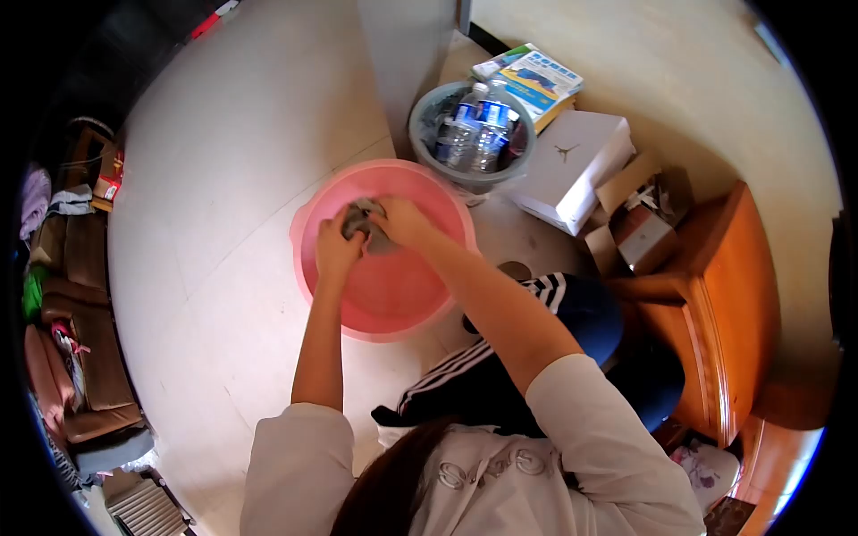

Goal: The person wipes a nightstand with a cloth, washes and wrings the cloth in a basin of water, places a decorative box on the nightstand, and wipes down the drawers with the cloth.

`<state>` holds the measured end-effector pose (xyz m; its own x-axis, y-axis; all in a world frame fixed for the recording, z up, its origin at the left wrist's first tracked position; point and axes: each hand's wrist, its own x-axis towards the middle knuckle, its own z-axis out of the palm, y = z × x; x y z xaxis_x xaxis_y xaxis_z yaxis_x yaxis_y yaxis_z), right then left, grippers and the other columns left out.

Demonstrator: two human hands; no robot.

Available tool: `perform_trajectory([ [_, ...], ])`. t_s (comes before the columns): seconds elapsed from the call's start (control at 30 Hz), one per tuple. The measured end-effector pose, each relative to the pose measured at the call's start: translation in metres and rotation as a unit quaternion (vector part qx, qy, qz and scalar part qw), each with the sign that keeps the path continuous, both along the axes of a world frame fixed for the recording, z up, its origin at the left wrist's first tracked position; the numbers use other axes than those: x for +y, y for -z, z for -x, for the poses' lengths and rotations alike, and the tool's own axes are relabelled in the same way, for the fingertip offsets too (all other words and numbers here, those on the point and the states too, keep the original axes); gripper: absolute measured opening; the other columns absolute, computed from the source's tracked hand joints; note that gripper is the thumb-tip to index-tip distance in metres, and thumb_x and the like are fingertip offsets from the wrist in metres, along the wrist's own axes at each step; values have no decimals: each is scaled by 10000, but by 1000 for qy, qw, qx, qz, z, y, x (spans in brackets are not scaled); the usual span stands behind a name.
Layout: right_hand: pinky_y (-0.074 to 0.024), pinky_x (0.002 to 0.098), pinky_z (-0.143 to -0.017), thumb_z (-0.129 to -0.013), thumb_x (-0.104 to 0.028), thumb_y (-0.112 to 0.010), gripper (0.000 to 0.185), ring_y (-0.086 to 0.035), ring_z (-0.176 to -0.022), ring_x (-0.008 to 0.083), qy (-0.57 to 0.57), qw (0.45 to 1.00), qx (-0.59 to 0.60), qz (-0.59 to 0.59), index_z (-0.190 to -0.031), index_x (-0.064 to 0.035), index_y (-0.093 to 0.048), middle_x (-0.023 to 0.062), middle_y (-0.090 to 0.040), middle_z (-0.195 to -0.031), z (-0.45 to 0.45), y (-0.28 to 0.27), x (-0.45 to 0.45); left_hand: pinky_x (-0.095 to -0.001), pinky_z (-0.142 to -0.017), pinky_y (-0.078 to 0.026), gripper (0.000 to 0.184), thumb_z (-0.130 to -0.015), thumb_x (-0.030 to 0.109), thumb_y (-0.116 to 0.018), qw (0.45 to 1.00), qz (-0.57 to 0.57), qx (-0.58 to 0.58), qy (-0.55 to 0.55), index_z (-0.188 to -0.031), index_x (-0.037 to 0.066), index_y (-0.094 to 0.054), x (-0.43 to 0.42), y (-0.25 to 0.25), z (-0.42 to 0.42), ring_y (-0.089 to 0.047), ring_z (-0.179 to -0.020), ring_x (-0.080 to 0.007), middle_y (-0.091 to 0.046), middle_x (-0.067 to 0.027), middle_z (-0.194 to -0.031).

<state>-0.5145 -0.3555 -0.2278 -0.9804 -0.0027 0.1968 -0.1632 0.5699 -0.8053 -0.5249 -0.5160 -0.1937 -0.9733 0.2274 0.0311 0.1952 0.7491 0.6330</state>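
Both of my hands are over a round pink basin (308, 295) on the floor, gripping a small grey cloth (382, 239). My left hand (338, 246) has its fingers closed on the cloth's left side. On the other side, my right hand (402, 221) pinches the cloth near its upper edge. The cloth is bunched between the hands, with a loose part hanging down. Its exact kind I cannot make out. Inside the basin the pink bottom shows below the hands.
A grey bin (474, 179) with several plastic bottles (478, 129) stands behind the basin. Books (541, 80), a white shoebox (572, 165) and an opened cardboard box (608, 250) line the wall. At right is a wooden cabinet (715, 313); a brown sofa (89, 330) stands far left.
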Motion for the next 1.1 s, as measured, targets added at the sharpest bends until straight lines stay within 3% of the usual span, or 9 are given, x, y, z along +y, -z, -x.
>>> perform_trajectory([
  [0.2,-401,415,-908,-810,-208,-567,445,-451,-1099,379,48,988,-147,-3,-1200,-11,-483,221,-441,-1244,-45,125,-11,-427,-871,-437,551,-691,202,-611,979,128,-145,59,-1230,170,-501,8,91,-10,-476,-1109,-319,-442,-161,-1234],
  [0.4,-370,437,-966,-790,-217,-579,662,-346,-1215,382,24,902,-391,-182,-1370,-120,-274,153,-204,-1430,-60,136,6,-617,-1000,-192,628,-725,197,-570,945,252,-93,186,-1324,229,-383,25,189,-20,-215,-1314,-316,-210,-106,-1439],
  [0.5,-364,466,-965,-788,-191,-559,665,-318,-1241,366,15,873,-457,-172,-1381,-162,-259,142,-175,-1443,-57,143,3,-660,-989,-151,560,-766,242,-525,935,247,-52,249,-1313,234,-404,37,215,-29,-244,-1305,-315,-296,-105,-1404],
  [0.6,-370,496,-948,-788,-161,-534,636,-304,-1248,355,28,858,-485,-167,-1370,-158,-278,146,-173,-1439,-57,153,-3,-595,-1019,-155,531,-803,278,-502,849,373,-114,355,-1315,172,-409,54,244,-14,-264,-1292,-316,-346,-143,-1376],
  [0.7,-375,515,-933,-786,-157,-527,628,-308,-1241,359,63,853,-476,-206,-1363,-129,-280,156,-185,-1428,-58,164,-7,-544,-1000,-245,486,-795,251,-515,861,413,-77,287,-1267,144,-467,77,246,-11,-393,-1196,-329,-499,-156,-1230],
  [0.8,-378,522,-928,-778,-174,-544,658,-315,-1230,369,104,857,-466,-192,-1365,-96,-258,168,-202,-1412,-63,164,-7,-471,-915,-367,371,-789,212,-518,931,233,-33,280,-1143,106,-555,73,218,-13,-507,-1033,-342,-584,-159,-1071],
  [0.9,-390,518,-917,-767,-195,-569,688,-330,-1219,367,94,857,-476,-172,-1362,-76,-247,172,-228,-1394,-59,150,-2,-490,-808,-423,291,-772,223,-528,960,154,-47,227,-1043,157,-612,62,219,11,-513,-1052,-290,-599,-88,-1053],
  [1.0,-401,506,-907,-763,-193,-579,676,-353,-1207,351,65,853,-488,-173,-1349,-70,-265,168,-270,-1364,-63,145,-4,-415,-832,-438,398,-738,238,-575,922,216,-275,168,-1125,153,-534,46,233,23,-530,-1006,-324,-568,-96,-1111],
  [1.1,-410,491,-898,-771,-178,-568,633,-378,-1191,335,-3,851,-500,-159,-1330,-67,-294,162,-309,-1335,-59,141,2,-487,-905,-384,589,-719,296,-600,933,251,-187,179,-1269,197,-416,36,235,-4,-453,-1137,-326,-447,-114,-1283],
])
